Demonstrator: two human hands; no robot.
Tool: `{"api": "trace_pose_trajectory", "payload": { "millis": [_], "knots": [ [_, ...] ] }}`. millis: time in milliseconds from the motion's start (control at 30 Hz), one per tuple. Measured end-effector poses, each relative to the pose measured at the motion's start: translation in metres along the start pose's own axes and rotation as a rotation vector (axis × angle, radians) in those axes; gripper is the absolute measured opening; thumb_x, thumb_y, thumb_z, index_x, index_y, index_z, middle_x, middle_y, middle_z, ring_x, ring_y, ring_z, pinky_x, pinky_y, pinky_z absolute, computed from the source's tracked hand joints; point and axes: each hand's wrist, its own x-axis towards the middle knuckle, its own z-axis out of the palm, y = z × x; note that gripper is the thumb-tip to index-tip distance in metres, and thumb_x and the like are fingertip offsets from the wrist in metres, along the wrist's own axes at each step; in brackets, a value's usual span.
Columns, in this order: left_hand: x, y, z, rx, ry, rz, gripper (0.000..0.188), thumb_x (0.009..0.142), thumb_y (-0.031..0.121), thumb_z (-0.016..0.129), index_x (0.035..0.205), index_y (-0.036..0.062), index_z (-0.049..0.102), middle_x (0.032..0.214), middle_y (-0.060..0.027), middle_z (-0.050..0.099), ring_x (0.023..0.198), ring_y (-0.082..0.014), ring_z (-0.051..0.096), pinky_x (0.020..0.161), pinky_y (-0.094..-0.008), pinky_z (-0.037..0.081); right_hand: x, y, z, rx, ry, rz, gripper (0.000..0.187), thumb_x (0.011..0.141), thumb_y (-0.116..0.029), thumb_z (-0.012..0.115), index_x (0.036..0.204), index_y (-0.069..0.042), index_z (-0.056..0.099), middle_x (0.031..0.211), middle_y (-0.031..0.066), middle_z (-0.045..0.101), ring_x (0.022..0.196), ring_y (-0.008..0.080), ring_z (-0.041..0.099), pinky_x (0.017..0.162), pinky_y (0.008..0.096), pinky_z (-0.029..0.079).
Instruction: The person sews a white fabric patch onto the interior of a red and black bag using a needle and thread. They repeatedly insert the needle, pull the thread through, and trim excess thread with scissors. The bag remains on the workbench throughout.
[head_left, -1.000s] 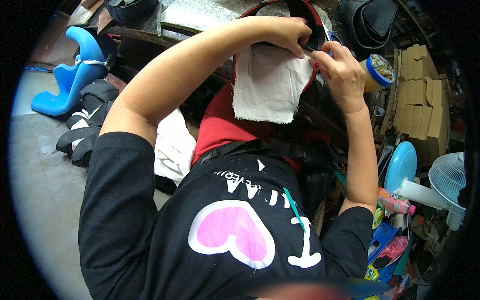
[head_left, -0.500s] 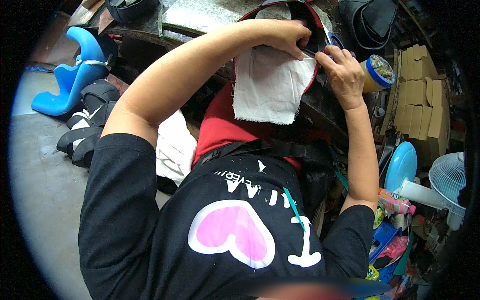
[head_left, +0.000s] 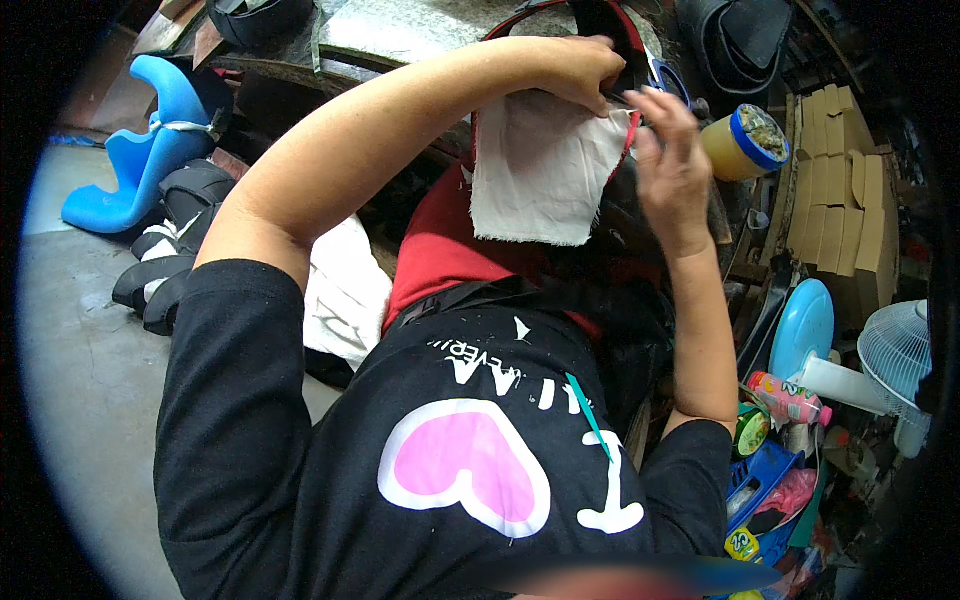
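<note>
Head view, left to right: a blue moulded plastic seat [head_left: 150, 140] lies on the grey concrete floor [head_left: 80, 380] beside black padded pieces [head_left: 170, 250]. Right of the hands, a yellowish jar [head_left: 742, 145] with a blue rim lies tilted; what is inside cannot be told. Stacked cardboard boxes [head_left: 840, 190], a pale blue disc [head_left: 803, 325] and a white fan [head_left: 900, 355] crowd the right side; a blue crate [head_left: 765, 480] below holds bottles and small packets. The grey bench [head_left: 420, 25] runs along the top. The left hand [head_left: 575, 72] is closed, its grip pinching the top edge of an off-white cloth patch [head_left: 535, 170] that hangs over red fabric [head_left: 440, 250]. The right hand [head_left: 670, 165] is open with fingers loosely spread, just beside the patch's right corner, holding nothing.
</note>
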Motion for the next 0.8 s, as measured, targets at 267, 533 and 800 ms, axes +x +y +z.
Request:
{"api": "trace_pose_trajectory", "payload": {
  "millis": [267, 533, 800],
  "knots": [
    [-0.006, -0.007, -0.002, -0.093, -0.003, 0.030, 0.040, 0.078, 0.029, 0.080, 0.103, 0.0011, 0.066, 0.105, -0.0185, 0.061, 0.097, -0.0336, 0.063, 0.083, -0.0408, 0.051, -0.022, -0.005, 0.012, -0.267, -0.146, -0.015, 0.055, 0.093, -0.033, 0.067, 0.137, -0.007, 0.047, 0.113, 0.0132, 0.069, 0.106, 0.0312, 0.067, 0.105, 0.0501, 0.044],
    [-0.002, -0.007, -0.007, -0.173, -0.001, 0.043, 0.023, 0.076, 0.019, 0.077, 0.090, 0.0017, 0.071, 0.094, -0.0149, 0.065, 0.085, -0.0319, 0.066, 0.077, -0.0405, 0.053, -0.013, -0.007, -0.003, -0.233, -0.200, 0.101, 0.035, 0.092, -0.026, 0.069, 0.119, -0.007, 0.058, 0.104, 0.0108, 0.067, 0.102, 0.0299, 0.063, 0.099, 0.0454, 0.044],
    [0.003, -0.012, 0.000, -0.075, 0.050, 0.057, 0.020, 0.078, 0.019, 0.075, 0.087, 0.0016, 0.070, 0.091, -0.0177, 0.067, 0.086, -0.0347, 0.067, 0.077, -0.0428, 0.053, -0.010, -0.024, 0.025, -0.138, -0.138, 0.097, 0.030, 0.087, -0.010, 0.068, 0.114, -0.005, 0.056, 0.107, 0.0156, 0.066, 0.104, 0.0334, 0.064, 0.095, 0.0456, 0.048]
  ]
}}
